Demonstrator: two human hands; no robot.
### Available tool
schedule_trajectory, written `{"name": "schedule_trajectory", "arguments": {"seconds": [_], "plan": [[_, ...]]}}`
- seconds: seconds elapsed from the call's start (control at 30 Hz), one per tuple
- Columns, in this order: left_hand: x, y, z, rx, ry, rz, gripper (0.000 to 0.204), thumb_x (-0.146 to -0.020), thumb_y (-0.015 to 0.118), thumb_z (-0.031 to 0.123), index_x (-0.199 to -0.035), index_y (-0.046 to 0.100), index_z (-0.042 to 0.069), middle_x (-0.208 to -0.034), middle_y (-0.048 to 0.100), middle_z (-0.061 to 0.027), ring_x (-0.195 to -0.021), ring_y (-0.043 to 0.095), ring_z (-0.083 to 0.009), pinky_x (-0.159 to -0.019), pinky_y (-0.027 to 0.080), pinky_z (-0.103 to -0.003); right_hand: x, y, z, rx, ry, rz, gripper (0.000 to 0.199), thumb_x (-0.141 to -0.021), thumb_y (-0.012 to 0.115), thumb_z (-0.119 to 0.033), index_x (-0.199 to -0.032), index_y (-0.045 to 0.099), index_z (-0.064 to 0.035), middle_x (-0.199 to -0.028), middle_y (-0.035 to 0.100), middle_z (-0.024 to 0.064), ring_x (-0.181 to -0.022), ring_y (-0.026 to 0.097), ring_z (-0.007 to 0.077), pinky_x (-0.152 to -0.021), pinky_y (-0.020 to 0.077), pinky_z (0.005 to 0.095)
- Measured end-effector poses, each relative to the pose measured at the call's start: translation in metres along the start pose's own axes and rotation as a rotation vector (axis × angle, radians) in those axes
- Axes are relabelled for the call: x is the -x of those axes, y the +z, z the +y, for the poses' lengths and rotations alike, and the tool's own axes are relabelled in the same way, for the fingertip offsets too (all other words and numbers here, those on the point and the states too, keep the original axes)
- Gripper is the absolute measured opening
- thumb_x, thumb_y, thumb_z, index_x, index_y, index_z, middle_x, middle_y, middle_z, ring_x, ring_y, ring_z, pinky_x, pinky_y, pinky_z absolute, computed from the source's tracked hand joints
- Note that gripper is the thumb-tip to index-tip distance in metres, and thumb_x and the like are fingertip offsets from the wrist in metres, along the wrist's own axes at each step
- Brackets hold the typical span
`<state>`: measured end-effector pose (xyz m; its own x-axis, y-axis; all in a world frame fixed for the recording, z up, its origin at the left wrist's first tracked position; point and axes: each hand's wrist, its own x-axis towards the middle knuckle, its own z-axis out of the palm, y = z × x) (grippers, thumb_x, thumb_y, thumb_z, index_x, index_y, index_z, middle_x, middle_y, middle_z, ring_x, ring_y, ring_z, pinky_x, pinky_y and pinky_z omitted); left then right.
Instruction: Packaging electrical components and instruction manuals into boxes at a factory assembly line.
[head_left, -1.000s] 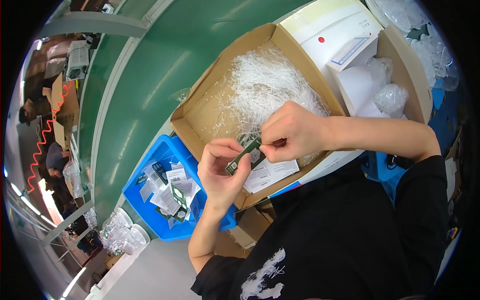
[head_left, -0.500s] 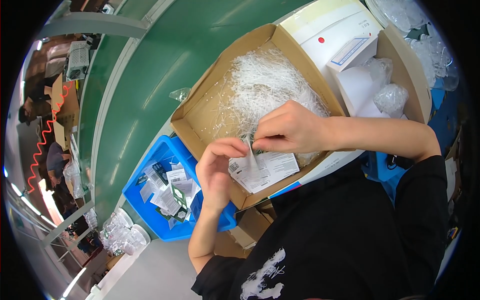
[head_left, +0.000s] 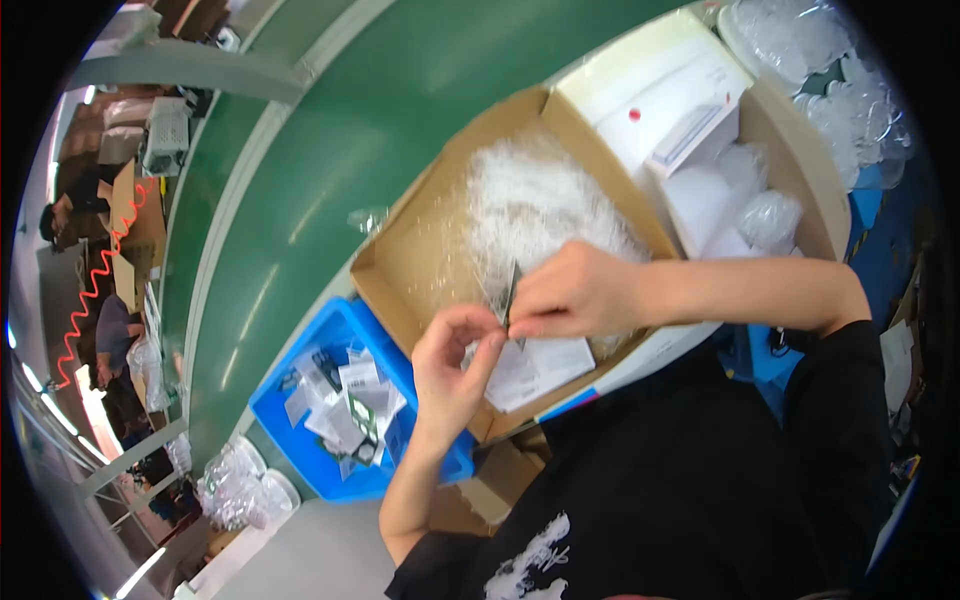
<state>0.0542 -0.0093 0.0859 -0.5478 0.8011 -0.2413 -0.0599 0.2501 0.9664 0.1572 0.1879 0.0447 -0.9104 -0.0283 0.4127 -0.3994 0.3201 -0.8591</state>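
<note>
Over the near part of an open cardboard tray (head_left: 415, 262), my two hands meet fingertip to fingertip. My right hand (head_left: 572, 292) is closed in a pinch on a thin card (head_left: 514, 286), seen nearly edge-on. The thumb and forefinger of my left hand (head_left: 448, 368) press together at the card's lower end; whatever lies between them is too small to make out. A heap of clear plastic threads (head_left: 535, 195) fills much of the tray behind my hands. White printed cards (head_left: 545, 375) lie below them, at the tray's near edge.
A blue bin (head_left: 290, 455) with loose tags stands left of the tray. To the right, an open carton (head_left: 795, 120) holds crumpled clear plastic (head_left: 770, 220). Clear bags (head_left: 240, 485) lie at lower left. Beyond runs a green surface (head_left: 340, 150); people are at far left.
My left thumb has come up against the forefinger, closing that hand into a pinch. The card has turned nearly edge-on. The whole view has shifted slightly.
</note>
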Motion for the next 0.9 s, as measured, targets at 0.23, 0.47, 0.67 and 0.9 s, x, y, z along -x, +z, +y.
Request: {"name": "schedule_trajectory", "arguments": {"seconds": [0.23,0.47,0.67,0.9], "plan": [[0.002,0.002,-0.01,-0.102,0.101,-0.014,0.019,-0.086,0.065,-0.008,-0.103,0.057,-0.004,-0.096,0.06,-0.0057,-0.088,0.06,-0.0121,-0.079,0.052,-0.026,0.005,0.001,0.0,-0.066,-0.003,-0.031,0.015,-0.089,0.07,-0.02,-0.08,0.066,-0.0079,-0.073,0.063,0.0066,-0.064,0.062,0.0263,-0.055,0.0483,0.0356],[0.0,0.008,0.001,-0.365,0.268,-0.069,0.006,-0.087,0.066,-0.002,-0.091,0.061,-0.001,-0.08,0.06,-0.0068,-0.075,0.059,-0.0127,-0.071,0.05,-0.026,0.006,0.005,0.003,-0.069,0.081,-0.052,0.021,-0.089,0.069,-0.02,-0.075,0.066,-0.0055,-0.063,0.06,0.0075,-0.057,0.059,0.024,-0.052,0.0446,0.0331],[0.005,0.013,0.017,-0.434,0.302,-0.105,0.007,-0.088,0.064,-0.001,-0.09,0.056,0.0,-0.079,0.058,-0.012,-0.074,0.055,-0.019,-0.07,0.047,-0.032,-0.004,0.007,0.002,-0.439,0.403,0.124,0.034,-0.092,0.067,-0.02,-0.066,0.058,0.0008,-0.055,0.054,-0.0005,-0.05,0.048,0.0066,-0.046,0.0386,0.0254],[0.005,0.004,0.006,-0.48,0.234,-0.105,0.008,-0.086,0.061,-0.003,-0.089,0.053,-0.001,-0.082,0.057,-0.0142,-0.076,0.054,-0.0219,-0.073,0.047,-0.034,-0.008,0.008,0.004,-0.671,0.482,0.135,0.032,-0.092,0.066,-0.02,-0.067,0.057,-0.003,-0.056,0.054,-0.0018,-0.048,0.05,0.0049,-0.045,0.0366,0.0224]]}}
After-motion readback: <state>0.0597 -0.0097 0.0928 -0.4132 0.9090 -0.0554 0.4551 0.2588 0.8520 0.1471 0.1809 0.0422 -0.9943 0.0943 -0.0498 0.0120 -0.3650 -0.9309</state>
